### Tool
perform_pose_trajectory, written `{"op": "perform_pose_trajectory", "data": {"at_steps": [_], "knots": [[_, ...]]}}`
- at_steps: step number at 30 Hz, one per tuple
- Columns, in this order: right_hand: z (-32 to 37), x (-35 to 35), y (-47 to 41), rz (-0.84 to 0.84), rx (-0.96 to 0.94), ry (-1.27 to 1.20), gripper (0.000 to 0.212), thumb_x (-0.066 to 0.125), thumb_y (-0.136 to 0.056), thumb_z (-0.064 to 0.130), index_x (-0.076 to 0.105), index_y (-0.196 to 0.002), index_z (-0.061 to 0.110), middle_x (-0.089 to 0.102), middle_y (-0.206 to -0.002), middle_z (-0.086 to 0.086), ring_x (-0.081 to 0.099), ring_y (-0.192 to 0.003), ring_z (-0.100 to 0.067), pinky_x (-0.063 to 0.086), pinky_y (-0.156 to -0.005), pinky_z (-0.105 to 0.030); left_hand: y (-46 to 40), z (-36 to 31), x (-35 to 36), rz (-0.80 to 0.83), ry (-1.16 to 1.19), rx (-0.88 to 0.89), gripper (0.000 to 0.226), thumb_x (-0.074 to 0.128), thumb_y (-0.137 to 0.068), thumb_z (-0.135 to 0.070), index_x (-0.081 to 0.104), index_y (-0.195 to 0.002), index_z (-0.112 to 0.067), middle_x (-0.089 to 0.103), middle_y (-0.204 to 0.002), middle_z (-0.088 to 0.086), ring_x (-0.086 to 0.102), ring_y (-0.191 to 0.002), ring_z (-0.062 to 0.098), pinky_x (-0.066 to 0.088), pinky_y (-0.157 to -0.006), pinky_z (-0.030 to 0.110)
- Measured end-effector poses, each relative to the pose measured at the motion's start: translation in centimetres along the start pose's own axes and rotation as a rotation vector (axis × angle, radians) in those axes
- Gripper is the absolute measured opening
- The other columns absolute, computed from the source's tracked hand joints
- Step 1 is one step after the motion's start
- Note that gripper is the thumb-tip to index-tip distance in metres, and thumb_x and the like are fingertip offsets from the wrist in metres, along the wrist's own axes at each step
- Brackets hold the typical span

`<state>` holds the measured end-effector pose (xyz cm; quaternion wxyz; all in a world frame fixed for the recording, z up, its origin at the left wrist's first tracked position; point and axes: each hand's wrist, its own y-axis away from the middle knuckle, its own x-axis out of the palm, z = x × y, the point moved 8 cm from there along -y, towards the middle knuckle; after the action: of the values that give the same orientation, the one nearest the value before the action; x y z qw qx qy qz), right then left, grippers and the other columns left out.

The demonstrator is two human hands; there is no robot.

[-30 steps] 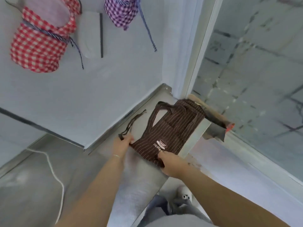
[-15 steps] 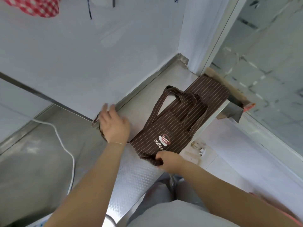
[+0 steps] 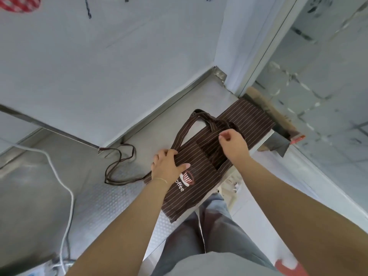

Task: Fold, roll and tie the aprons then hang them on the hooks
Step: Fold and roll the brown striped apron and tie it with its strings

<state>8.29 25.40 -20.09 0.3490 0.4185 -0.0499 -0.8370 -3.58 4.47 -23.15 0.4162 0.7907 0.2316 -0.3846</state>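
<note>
One steel counter [image 3: 95, 198] taking up the lower left, running along the white wall [image 3: 99, 62] into the corner. Lying across its right end, a brown pinstriped apron [image 3: 201, 162], folded lengthwise into a long strip, far end reaching the corner by the window frame, near end overhanging the counter's front edge, coffee-cup logo facing up. Arching off the strip toward the wall, the neck loop [image 3: 191, 124]. Trailing left from the apron's side, thin brown waist ties [image 3: 119, 166], lying in loose loops on the steel. Snaking across the counter at far left, a white cable [image 3: 65, 188], well apart from the apron.

Pressing on the apron's left edge just above the logo, the left hand [image 3: 167, 166]: fingers bent over the fabric edge, thumb laid flat toward the logo, pinning the cloth rather than lifting it. Hovering over the folded upper layer, the right hand [image 3: 233, 144]: fingers curled in, fingertips seeming to pinch a fold or strap of the apron, though the exact grip staying hidden under the knuckles.

Peeking in at the top left corner, a scrap of red gingham cloth [image 3: 20, 5] against the wall.
</note>
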Motion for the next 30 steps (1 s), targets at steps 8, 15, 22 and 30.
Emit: {"op": "perform_pose_trajectory", "data": {"at_steps": [8,15,22,30], "knots": [[1.2,-0.4,-8.2,0.094,-0.058,0.340,0.055,0.053,-0.090,0.055,0.050,-0.133,0.020,0.051,-0.135,-0.008,0.049,-0.123,-0.030,0.041,-0.104,-0.048,-1.2,-1.4,0.1,-0.048,0.102,-0.126,0.041,0.063,-0.088,-0.043,0.056,-0.125,-0.026,0.032,-0.144,0.001,0.031,-0.132,0.025,0.025,-0.113,0.044],[4.6,3.1,-9.8,0.226,-0.300,0.647,0.052,0.056,-0.085,0.058,0.052,-0.120,0.020,0.064,-0.111,-0.003,0.060,-0.103,-0.027,0.039,-0.091,-0.042,0.5,-1.1,1.0,-0.214,0.144,-0.017,0.025,0.059,-0.093,-0.031,0.058,-0.114,-0.018,0.038,-0.144,0.001,0.035,-0.132,0.023,0.025,-0.116,0.042],[4.2,0.1,-7.7,0.337,-0.199,0.029,0.011,0.056,-0.094,0.022,0.051,-0.104,0.021,0.058,-0.092,0.004,0.062,-0.086,-0.016,0.046,-0.069,-0.021,2.4,-0.5,1.8,-0.360,0.108,0.041,0.014,0.061,-0.092,-0.020,0.058,-0.102,-0.011,0.047,-0.143,0.008,0.045,-0.131,0.032,0.025,-0.117,0.046],[3.5,-3.7,-5.7,0.693,-0.221,0.451,0.021,0.046,-0.099,0.018,0.061,-0.113,0.018,0.070,-0.076,0.004,0.065,-0.074,-0.012,0.053,-0.076,-0.026,3.1,-0.8,0.1,-0.480,0.071,0.092,0.025,0.052,-0.092,-0.031,0.057,-0.094,-0.007,0.062,-0.117,0.011,0.057,-0.106,0.029,0.045,-0.096,0.041]]}}
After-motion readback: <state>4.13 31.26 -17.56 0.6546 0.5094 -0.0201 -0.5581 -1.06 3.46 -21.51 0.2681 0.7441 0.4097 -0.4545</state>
